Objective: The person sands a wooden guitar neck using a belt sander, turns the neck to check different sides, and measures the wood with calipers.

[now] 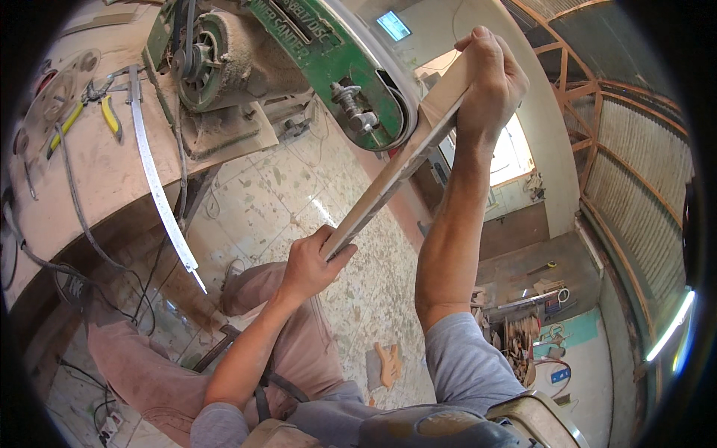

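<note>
A long, narrow wooden board (396, 170) slants up from lower left to upper right between my hands. My left hand (310, 265) is closed around its lower end, thumb on the near side. At the upper end my right hand (493, 86) grips the board with fingers bent over it, the arm stretched out. The board's side lies against or very close to the rounded belt end of a green belt sander (366, 86); whether it touches cannot be made out.
On the workbench (63, 201) at left are yellow-handled pliers (110, 118), a long metal caliper (153, 168) overhanging the edge, and cables. A dusty motor (205, 63) stands beside the sander. A cut wooden piece (388, 364) lies on the floor; wood scraps (520, 340) are stacked at right.
</note>
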A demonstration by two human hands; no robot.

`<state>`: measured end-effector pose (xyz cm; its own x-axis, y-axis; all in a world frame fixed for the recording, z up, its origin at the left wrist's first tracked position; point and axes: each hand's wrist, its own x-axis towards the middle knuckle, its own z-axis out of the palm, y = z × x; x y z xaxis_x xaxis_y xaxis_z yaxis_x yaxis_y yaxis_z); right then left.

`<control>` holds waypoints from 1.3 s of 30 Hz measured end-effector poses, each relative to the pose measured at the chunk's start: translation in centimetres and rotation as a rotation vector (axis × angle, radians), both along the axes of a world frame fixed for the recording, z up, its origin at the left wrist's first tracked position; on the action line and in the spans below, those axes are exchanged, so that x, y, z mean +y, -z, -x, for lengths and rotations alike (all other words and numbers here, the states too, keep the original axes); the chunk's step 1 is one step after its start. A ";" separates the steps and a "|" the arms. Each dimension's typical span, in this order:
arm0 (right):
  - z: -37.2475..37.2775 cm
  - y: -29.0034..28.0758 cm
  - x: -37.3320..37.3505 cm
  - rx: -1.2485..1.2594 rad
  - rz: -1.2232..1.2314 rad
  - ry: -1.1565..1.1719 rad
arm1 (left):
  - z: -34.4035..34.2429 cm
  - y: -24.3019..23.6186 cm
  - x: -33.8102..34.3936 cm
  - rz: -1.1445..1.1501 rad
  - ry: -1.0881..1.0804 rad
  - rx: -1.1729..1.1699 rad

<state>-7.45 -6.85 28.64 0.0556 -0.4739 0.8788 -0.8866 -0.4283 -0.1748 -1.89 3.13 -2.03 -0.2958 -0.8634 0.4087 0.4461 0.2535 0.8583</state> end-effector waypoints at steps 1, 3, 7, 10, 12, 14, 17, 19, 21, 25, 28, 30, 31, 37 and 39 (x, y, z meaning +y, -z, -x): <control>-0.1 0.1 0.1 0.001 0.011 0.043 | -0.1 0.1 -0.2 -0.032 0.074 -0.014; -0.2 0.1 0.2 0.075 0.047 0.212 | -0.5 0.5 -0.6 -0.096 0.221 -0.042; -1.8 0.3 0.9 0.226 0.081 0.544 | -0.5 1.5 -0.8 -0.250 0.526 0.077; -1.6 0.3 0.9 0.377 0.121 0.684 | -0.4 1.9 -0.9 -0.306 0.662 0.132; -0.9 0.4 0.8 0.442 0.103 0.768 | -0.2 1.7 -0.9 -0.351 0.763 0.146; -0.4 0.2 0.4 0.492 0.147 0.838 | 0.0 1.1 -1.0 -0.369 0.816 0.117; -1.1 0.8 -0.5 0.544 0.170 0.831 | -1.1 0.9 -1.6 -0.399 0.869 0.148; -0.6 0.8 -0.7 0.546 0.225 0.766 | -1.3 0.4 -1.2 -0.429 0.862 0.156; -0.4 0.4 -0.4 0.490 0.226 0.665 | -0.9 0.4 -0.9 -0.390 0.782 0.148; -0.7 0.3 0.1 0.242 0.109 0.330 | -0.3 1.2 -1.0 -0.252 0.578 0.072; -0.4 0.2 0.2 0.059 -0.022 0.058 | -0.3 0.9 -0.5 -0.195 0.430 0.023; -0.1 0.1 0.3 -0.048 -0.100 -0.094 | -0.1 1.0 -0.3 -0.127 0.337 0.026; 0.0 0.0 0.4 -0.095 -0.130 -0.159 | -0.1 1.0 -0.2 -0.093 0.291 0.029; 1.2 0.2 0.2 -0.123 -0.186 -0.581 | -0.1 1.6 -0.3 -0.129 0.193 -0.087; 2.2 -0.6 1.4 -0.162 -0.120 -0.578 | 0.0 0.1 1.0 -0.127 0.012 -0.180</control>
